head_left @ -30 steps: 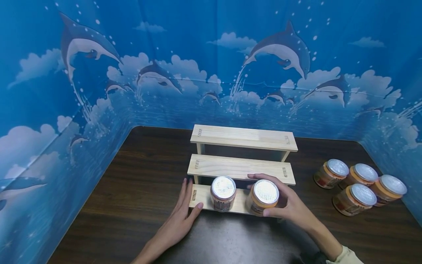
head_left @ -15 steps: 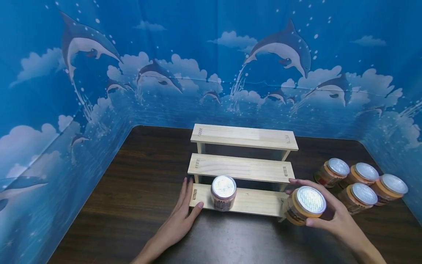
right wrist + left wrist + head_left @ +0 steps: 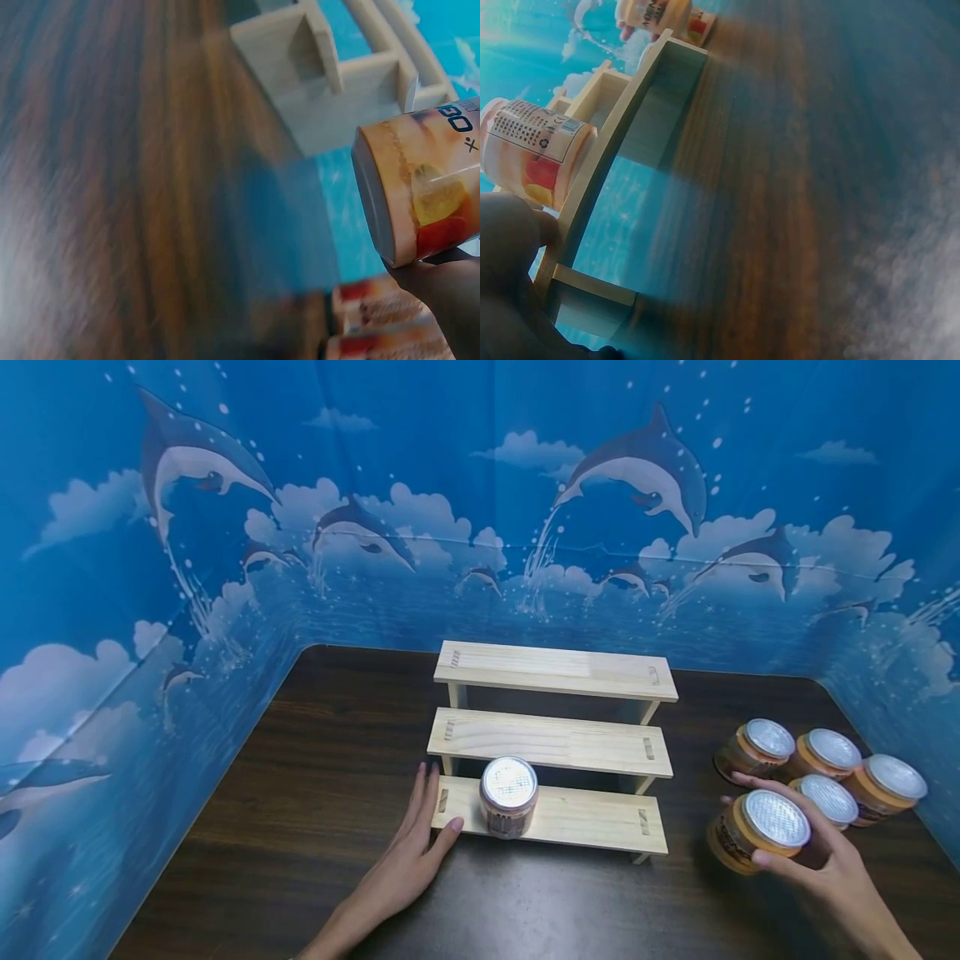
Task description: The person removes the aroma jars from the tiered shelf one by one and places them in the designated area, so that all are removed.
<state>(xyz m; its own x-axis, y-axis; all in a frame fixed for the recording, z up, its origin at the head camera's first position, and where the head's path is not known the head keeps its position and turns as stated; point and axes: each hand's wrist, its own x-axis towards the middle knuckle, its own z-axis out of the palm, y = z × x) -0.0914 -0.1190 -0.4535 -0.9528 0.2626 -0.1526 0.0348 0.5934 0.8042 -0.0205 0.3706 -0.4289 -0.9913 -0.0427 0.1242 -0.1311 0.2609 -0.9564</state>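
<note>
A stepped wooden rack (image 3: 600, 818) with three pale shelves stands on the dark table. My left hand (image 3: 403, 857) rests at the left end of its lowest shelf, fingers straight, the thumb (image 3: 546, 225) at the front edge. Close to that thumb, a jar (image 3: 509, 806) with a shiny silver lid stands upright on the same shelf. To the right of the rack, my right hand (image 3: 836, 868) grips another such jar (image 3: 759, 831) round its side, lid up. In the right wrist view this held jar (image 3: 424, 184) shows its grey bottom, off the table, and a fruit picture.
Several more silver-lidded jars stand grouped on the table at the right, among them a rear jar (image 3: 757, 750) and a far-right jar (image 3: 885, 789). The held jar and hand partly cover the front one (image 3: 831, 797). A blue dolphin-print curtain (image 3: 480, 502) surrounds the table (image 3: 300, 752).
My right hand has lifted the jar off the lowest shelf and carried it right, close to the grouped jars. The left hand and the other shelf jar have stayed put.
</note>
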